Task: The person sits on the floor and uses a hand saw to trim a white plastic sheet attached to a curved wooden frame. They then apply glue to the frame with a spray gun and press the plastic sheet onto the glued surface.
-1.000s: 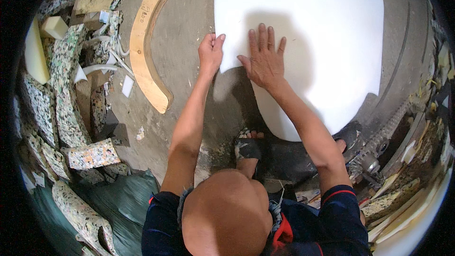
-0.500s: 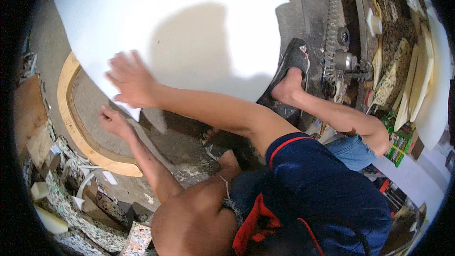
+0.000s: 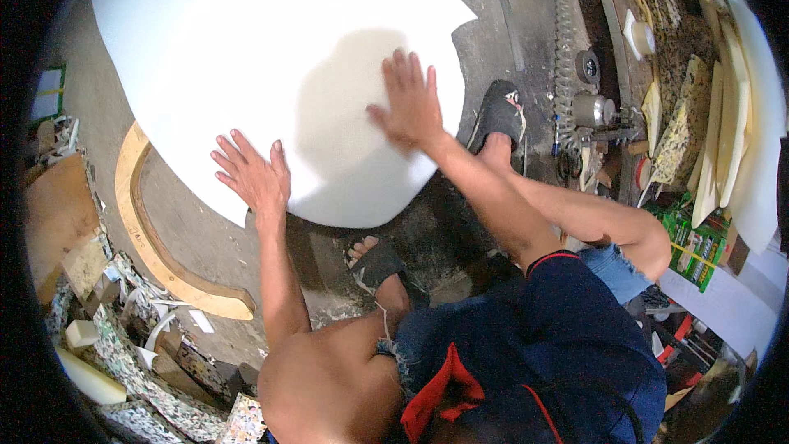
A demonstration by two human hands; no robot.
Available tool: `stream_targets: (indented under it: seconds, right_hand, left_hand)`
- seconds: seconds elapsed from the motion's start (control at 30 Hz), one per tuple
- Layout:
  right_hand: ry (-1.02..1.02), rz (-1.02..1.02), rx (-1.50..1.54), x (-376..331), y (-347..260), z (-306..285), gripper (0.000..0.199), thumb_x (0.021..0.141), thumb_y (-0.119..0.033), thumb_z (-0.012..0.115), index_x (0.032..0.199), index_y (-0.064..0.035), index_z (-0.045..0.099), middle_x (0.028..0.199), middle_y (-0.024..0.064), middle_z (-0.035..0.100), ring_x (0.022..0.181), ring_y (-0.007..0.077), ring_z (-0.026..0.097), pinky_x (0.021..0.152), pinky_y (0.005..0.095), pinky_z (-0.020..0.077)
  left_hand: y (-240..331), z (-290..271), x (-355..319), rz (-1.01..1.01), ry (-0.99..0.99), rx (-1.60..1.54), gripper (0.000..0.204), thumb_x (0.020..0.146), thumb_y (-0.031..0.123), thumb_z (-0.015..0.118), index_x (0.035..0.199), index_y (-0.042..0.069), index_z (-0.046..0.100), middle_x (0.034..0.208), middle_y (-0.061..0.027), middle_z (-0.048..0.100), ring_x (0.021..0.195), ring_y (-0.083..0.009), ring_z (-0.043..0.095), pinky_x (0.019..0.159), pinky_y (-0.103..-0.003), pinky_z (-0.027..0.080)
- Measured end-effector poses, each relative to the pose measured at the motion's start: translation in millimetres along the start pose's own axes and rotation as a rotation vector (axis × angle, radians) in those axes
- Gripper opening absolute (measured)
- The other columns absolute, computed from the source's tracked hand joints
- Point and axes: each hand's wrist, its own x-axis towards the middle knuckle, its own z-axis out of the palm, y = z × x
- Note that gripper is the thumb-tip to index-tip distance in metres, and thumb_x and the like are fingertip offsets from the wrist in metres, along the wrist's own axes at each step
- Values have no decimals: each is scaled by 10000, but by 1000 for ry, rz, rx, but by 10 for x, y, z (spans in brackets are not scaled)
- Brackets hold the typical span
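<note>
A large white sheet (image 3: 214,66), perhaps foam, spreads in front of me with a rounded near edge and a pointed corner at its right. My left hand (image 3: 256,174) lies on its near left part, fingers spread and holding nothing. Farther right, my right hand (image 3: 408,107) is over the sheet with its fingers apart, slightly blurred, inside the shadow cast there. Left of the sheet, a curved wooden frame piece (image 3: 148,255) rests on the floor, its upper end meeting the sheet's edge.
Foam offcuts and scraps (image 3: 148,362) pile up at the lower left beside a brown board (image 3: 62,214). On the right are a coiled hose (image 3: 565,57), a metal cylinder (image 3: 593,109), leaning foam slabs (image 3: 727,115) and a green packet (image 3: 694,242). My slippered foot (image 3: 501,115) stands near the sheet's right edge.
My right hand has moved from the sheet's left side across to its right. My left hand, curled beside the sheet before, now lies spread on it.
</note>
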Motion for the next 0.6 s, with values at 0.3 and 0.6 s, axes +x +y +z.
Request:
stream_targets:
  seconds: [0.3, 0.6]
  right_hand:
    - [111, 144, 27, 1452, 923, -147, 882, 979, -580, 481, 1576, 2, 191, 1648, 235, 126, 1525, 423, 100, 1198, 628, 107]
    - [147, -307, -165, 1777, 714, 47, 928, 922, -653, 512, 1559, -22, 272, 1642, 152, 217, 1514, 392, 178, 1176, 666, 136]
  left_hand:
    - [-8, -4, 4, 36, 30, 27, 878, 992, 515, 458, 1571, -55, 126, 1637, -302, 40, 1501, -517, -19, 1177, -665, 32]
    - [-14, 58, -11, 54, 84, 11, 908, 954, 489, 528, 1571, -49, 136, 1651, -267, 48, 1513, -489, -5, 1174, -668, 0]
